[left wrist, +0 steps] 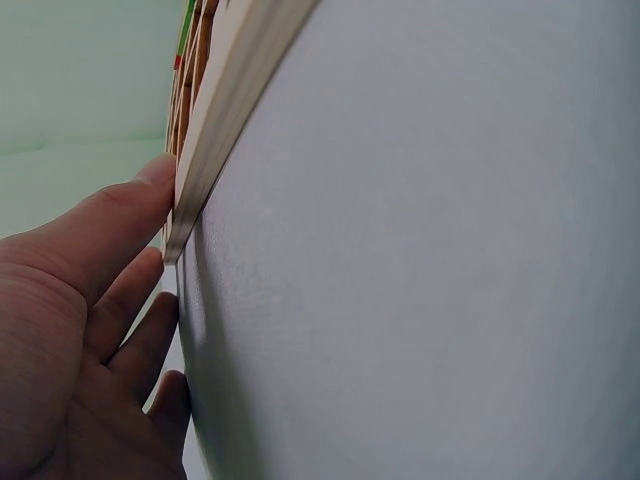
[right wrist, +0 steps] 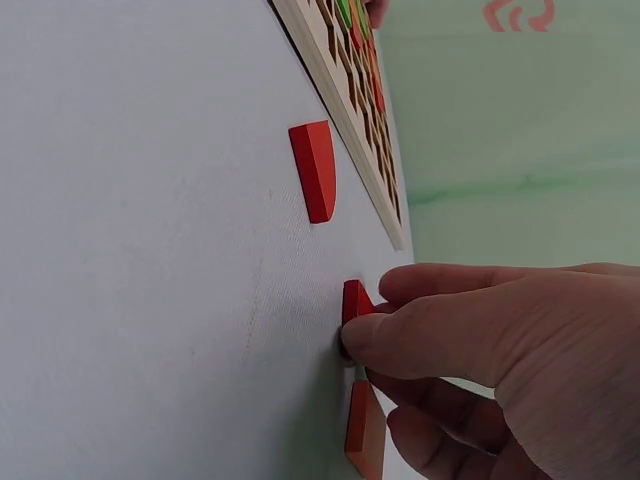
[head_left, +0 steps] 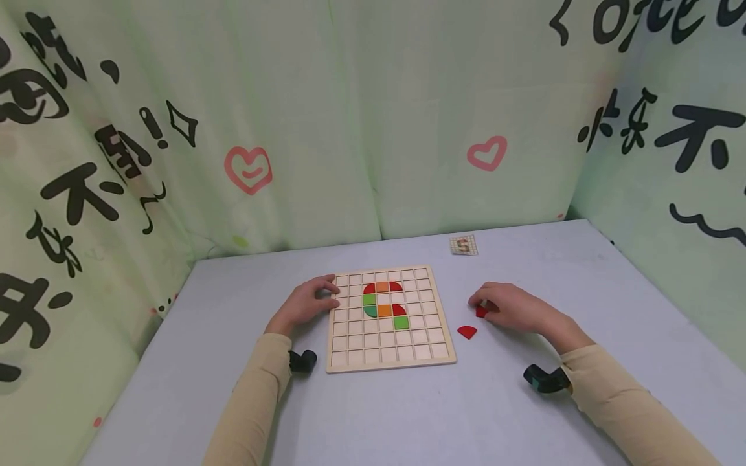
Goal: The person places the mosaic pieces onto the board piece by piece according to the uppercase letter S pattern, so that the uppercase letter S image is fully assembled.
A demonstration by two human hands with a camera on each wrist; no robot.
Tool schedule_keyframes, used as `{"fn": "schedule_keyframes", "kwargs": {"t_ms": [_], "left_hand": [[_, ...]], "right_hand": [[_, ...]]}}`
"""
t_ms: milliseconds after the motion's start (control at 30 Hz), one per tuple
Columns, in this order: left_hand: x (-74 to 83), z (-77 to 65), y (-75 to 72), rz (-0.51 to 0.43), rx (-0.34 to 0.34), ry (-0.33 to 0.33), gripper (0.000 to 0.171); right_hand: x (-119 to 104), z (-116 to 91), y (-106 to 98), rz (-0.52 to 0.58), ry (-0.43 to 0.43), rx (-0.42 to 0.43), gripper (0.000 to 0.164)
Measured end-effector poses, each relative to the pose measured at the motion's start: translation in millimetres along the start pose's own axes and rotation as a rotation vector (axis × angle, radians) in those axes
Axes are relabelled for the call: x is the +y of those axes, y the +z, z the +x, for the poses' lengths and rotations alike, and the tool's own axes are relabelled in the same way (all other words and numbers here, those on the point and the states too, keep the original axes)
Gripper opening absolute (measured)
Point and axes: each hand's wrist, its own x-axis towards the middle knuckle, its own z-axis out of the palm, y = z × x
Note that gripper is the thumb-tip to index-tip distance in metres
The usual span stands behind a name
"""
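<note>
A wooden grid board (head_left: 355,343) lies on the table, with red, orange and green pieces in several of its squares. At its left edge rests my left hand (head_left: 304,304); in the left wrist view the thumb (left wrist: 135,210) touches the board's side and the fingers are loosely extended. Right of the board, my right hand (head_left: 519,310) pinches a small red block (right wrist: 353,300) between thumb and fingers, low over the tabletop. Just below that block in the right wrist view sits an orange-red block (right wrist: 366,430), partly hidden by fingers. A red quarter-circle piece (head_left: 467,332) lies between hand and board.
A small card with a coloured grid pattern (head_left: 463,244) lies near the table's back edge. The white table (head_left: 408,414) is enclosed by light green curtains (head_left: 361,129) with black writing and red hearts.
</note>
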Motion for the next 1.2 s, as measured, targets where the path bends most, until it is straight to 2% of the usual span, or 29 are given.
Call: {"fn": "schedule_keyframes", "kwargs": {"t_ms": [600, 867, 1200], "left_hand": [[0.5, -0.4, 0.4, 0.009, -0.002, -0.004, 0.027], [0.5, 1.7, 0.5, -0.002, -0.004, -0.034, 0.027], [1.2, 1.2, 0.8, -0.020, -0.006, -0.041, 0.025]], "right_hand": [[-3.6, 5.3, 7.1, -0.006, 0.021, 0.022, 0.022], [-17.7, 8.3, 7.4, 0.026, 0.032, 0.077, 0.020], [-37.9, 17.5, 13.5, 0.084, 0.014, 0.031, 0.020]]}}
